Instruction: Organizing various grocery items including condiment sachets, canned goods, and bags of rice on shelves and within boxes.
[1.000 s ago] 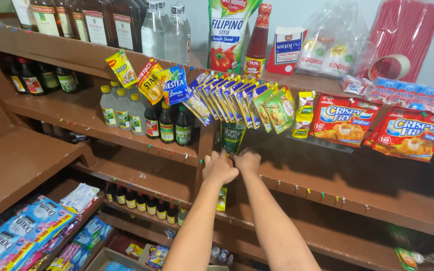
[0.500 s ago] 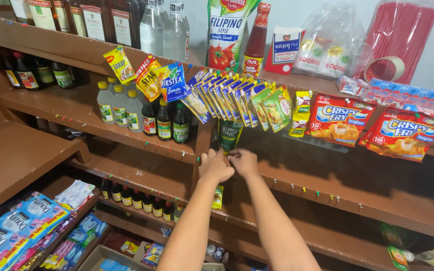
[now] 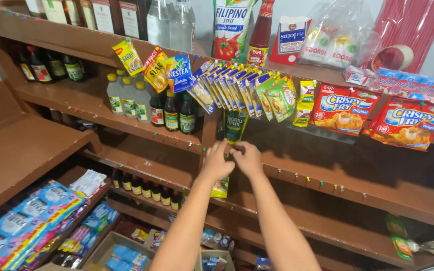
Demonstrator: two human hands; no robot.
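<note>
So your two hands are bunched together right at the front edge of the middle shelf (image 3: 327,173), working at the same little spot. Your left hand (image 3: 217,161) has its fingers curled in and pinching something tiny at the shelf lip, and your right hand (image 3: 247,158) is curled the same way, touching the left one. Whatever's between the fingertips is too small to make out, so I can't tell you what you're actually gripping.

Just under your left hand a yellow-green sachet (image 3: 220,187) hangs off the shelf edge. Just above your hands a dark green pouch (image 3: 235,125) hangs down from the shelf above, its bottom close to your fingers.

Further along that same shelf edge to your right there's a row of coloured pushpins (image 3: 322,183) stuck in the wood, spaced apart.

Up a level, a fanned strip of blue and green sachets (image 3: 237,90) hangs off the upper shelf, with two red breading-mix packs (image 3: 345,109) further right. Left of those sit dark sauce bottles (image 3: 172,111) and clear yellow-capped bottles (image 3: 126,96). On top there's a tall tomato sauce pouch (image 3: 231,27), a red ketchup bottle (image 3: 261,32) beside it and a tape roll (image 3: 392,57) off to the right.

Down low to the left, small dark bottles (image 3: 144,188) line a lower shelf, and blue packets (image 3: 31,221) are stacked at the bottom left.
</note>
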